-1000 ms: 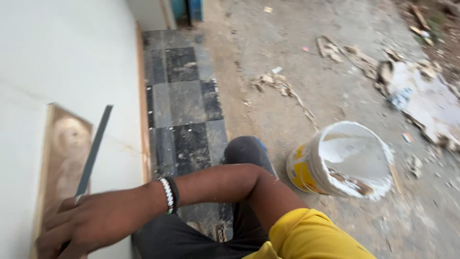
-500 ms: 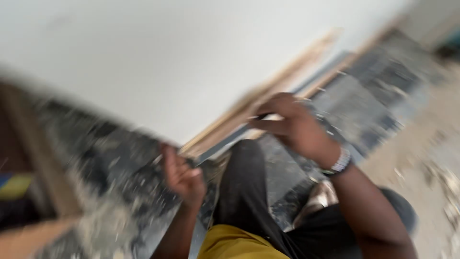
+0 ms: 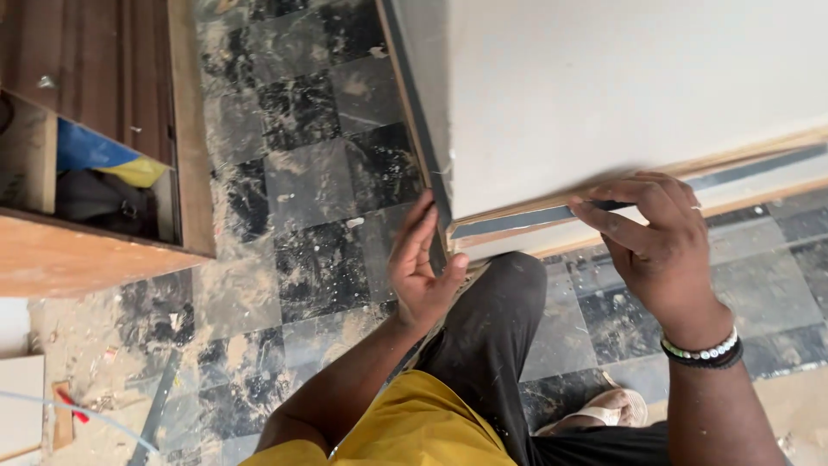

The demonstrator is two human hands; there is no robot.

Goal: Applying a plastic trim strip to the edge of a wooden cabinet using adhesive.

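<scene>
Moved since a second ago from the panel's face to its corner: left hand (image 3: 420, 272) half-open, palm pressed on the white board's (image 3: 621, 86) corner edge; right hand (image 3: 660, 246) pinching the grey metal edge strip (image 3: 517, 220) along the bottom edge, just right of the left.

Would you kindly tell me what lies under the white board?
Under the white board a dusty black-and-grey tiled floor shows, and the person's dark-trousered knee sits below its corner. What the board covers cannot be seen.
</scene>
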